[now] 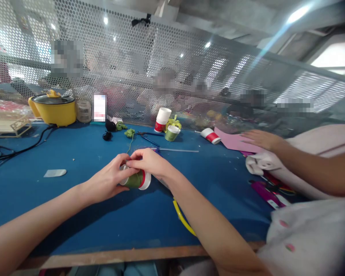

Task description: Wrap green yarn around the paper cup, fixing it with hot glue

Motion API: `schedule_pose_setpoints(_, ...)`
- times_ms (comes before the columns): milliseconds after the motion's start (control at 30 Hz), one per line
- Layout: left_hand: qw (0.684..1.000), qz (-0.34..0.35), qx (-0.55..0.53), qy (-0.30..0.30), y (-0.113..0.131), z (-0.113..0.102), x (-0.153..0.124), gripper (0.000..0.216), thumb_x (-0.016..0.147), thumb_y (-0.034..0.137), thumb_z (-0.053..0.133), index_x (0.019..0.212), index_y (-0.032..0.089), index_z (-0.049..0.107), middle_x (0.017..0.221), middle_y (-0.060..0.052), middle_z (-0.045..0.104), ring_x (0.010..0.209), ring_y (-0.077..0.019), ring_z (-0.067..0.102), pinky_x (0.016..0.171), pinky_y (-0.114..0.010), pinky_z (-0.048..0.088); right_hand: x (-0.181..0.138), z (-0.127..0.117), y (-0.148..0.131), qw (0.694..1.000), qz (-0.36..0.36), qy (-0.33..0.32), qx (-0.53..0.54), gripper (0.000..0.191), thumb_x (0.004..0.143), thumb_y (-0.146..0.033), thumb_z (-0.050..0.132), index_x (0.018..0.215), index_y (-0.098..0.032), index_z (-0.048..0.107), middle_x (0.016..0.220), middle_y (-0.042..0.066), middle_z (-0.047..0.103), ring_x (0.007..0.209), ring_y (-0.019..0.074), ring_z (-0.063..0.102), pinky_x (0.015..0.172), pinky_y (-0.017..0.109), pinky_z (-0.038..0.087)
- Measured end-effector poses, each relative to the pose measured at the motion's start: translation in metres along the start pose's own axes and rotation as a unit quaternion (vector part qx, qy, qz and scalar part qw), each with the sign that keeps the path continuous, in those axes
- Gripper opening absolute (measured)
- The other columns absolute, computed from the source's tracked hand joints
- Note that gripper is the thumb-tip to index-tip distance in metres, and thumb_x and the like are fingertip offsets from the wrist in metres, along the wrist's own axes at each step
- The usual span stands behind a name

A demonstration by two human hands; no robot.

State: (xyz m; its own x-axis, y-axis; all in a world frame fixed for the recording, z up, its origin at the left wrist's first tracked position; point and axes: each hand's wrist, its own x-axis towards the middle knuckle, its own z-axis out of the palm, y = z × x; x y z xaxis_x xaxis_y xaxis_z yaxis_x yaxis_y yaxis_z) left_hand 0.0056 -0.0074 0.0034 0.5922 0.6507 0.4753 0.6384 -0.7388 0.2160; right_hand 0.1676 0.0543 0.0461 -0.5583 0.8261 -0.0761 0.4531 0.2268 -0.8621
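A paper cup (138,179) lies on its side on the blue table (83,199), its body wrapped in green with a red band near the white rim. My left hand (107,182) is closed round the cup's left end. My right hand (149,161) grips it from above, fingers curled over the top. The two hands meet over the cup, and their fingertips hide its upper side.
A yellow pot (54,108) stands far left with black cables. Stacked cups (162,119), a green cup (172,133), a tipped cup (210,135), scissors (149,135), green yarn (129,133) lie at the back. Another person's hand (260,138) rests on pink paper (232,142) at right. A yellow strip (182,217) lies under my right forearm.
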Motion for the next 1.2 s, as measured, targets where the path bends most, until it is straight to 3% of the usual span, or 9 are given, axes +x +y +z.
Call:
schedule_pose_setpoints(133, 1.0, 0.016, 0.009, -0.003, 0.0, 0.0, 0.0, 0.058, 0.071, 0.01, 0.062, 0.122, 0.022, 0.038, 0.118, -0.012, 0.032, 0.11, -0.0285, 0.042, 0.09, -0.045, 0.045, 0.001, -0.006, -0.003, 0.998, -0.006, -0.018, -0.067, 0.015, 0.063, -0.028, 0.063, 0.065, -0.015, 0.056, 0.062, -0.001, 0.056, 0.056, 0.0092, 0.048, 0.051, 0.021, 0.037)
schedule_pose_setpoints(300, 1.0, 0.028, 0.012, -0.002, -0.002, 0.002, -0.001, 0.059, 0.071, 0.01, 0.063, 0.123, 0.024, 0.038, 0.12, -0.012, 0.031, 0.111, -0.0299, 0.042, 0.09, -0.047, 0.045, -0.001, -0.009, -0.008, 0.996, 0.005, -0.053, -0.067, 0.012, 0.067, -0.024, 0.059, 0.063, -0.014, 0.055, 0.06, -0.002, 0.053, 0.055, 0.0079, 0.044, 0.051, 0.021, 0.035)
schedule_pose_setpoints(467, 0.999, 0.004, -0.028, 0.035, -0.003, 0.004, -0.001, 0.066, 0.069, 0.012, 0.066, 0.124, 0.024, 0.031, 0.119, -0.012, 0.033, 0.112, -0.0278, 0.041, 0.092, -0.045, 0.044, -0.007, -0.008, -0.011, 0.998, -0.012, 0.021, -0.058, 0.011, 0.07, -0.024, 0.056, 0.064, -0.014, 0.055, 0.059, -0.002, 0.052, 0.053, 0.0077, 0.042, 0.051, 0.022, 0.033)
schedule_pose_setpoints(600, 0.992, -0.049, -0.079, 0.08, -0.006, 0.008, 0.0, 0.066, 0.067, 0.021, 0.07, 0.12, 0.02, 0.032, 0.115, -0.012, 0.036, 0.11, -0.0272, 0.043, 0.09, -0.046, 0.045, -0.009, -0.013, -0.006, 0.995, -0.007, 0.099, 0.008, 0.008, 0.069, -0.02, 0.056, 0.064, -0.016, 0.051, 0.058, -0.003, 0.054, 0.053, 0.0077, 0.044, 0.052, 0.022, 0.033)
schedule_pose_setpoints(767, 0.977, -0.118, -0.172, 0.036, -0.01, 0.008, 0.002, 0.053, 0.065, 0.035, 0.071, 0.107, 0.02, 0.041, 0.104, -0.008, 0.046, 0.098, -0.0241, 0.052, 0.084, -0.043, 0.049, -0.008, -0.02, 0.004, 0.983, -0.023, 0.12, 0.137, 0.009, 0.065, -0.016, 0.06, 0.07, -0.016, 0.053, 0.064, -0.001, 0.061, 0.057, 0.0083, 0.049, 0.054, 0.022, 0.034)
schedule_pose_setpoints(900, 0.945, -0.197, -0.262, -0.005, -0.009, 0.006, 0.002, 0.055, 0.061, 0.038, 0.072, 0.102, 0.018, 0.042, 0.098, -0.007, 0.055, 0.087, -0.0228, 0.059, 0.078, -0.04, 0.05, -0.004, -0.022, 0.011, 0.971, -0.013, 0.107, 0.215, 0.014, 0.063, -0.016, 0.062, 0.077, -0.015, 0.06, 0.066, 0.0, 0.061, 0.06, 0.0082, 0.051, 0.053, 0.023, 0.033)
schedule_pose_setpoints(1067, 0.906, -0.246, -0.342, -0.039, -0.006, 0.006, 0.003, 0.057, 0.062, 0.039, 0.07, 0.105, 0.017, 0.04, 0.092, -0.006, 0.059, 0.081, -0.022, 0.062, 0.072, -0.037, 0.051, -0.002, -0.022, 0.017, 0.959, -0.039, 0.117, 0.256, 0.018, 0.058, -0.018, 0.068, 0.075, -0.016, 0.062, 0.069, -0.001, 0.059, 0.061, 0.0078, 0.051, 0.056, 0.024, 0.035)
schedule_pose_setpoints(1200, 0.893, -0.248, -0.373, -0.046, -0.005, 0.006, 0.004, 0.059, 0.064, 0.038, 0.068, 0.112, 0.017, 0.04, 0.096, -0.007, 0.059, 0.083, -0.0221, 0.062, 0.071, -0.035, 0.051, 0.0, -0.023, 0.019, 0.957, -0.055, 0.136, 0.252, 0.02, 0.057, -0.02, 0.069, 0.075, -0.016, 0.061, 0.066, -0.003, 0.057, 0.058, 0.0072, 0.049, 0.055, 0.023, 0.037)
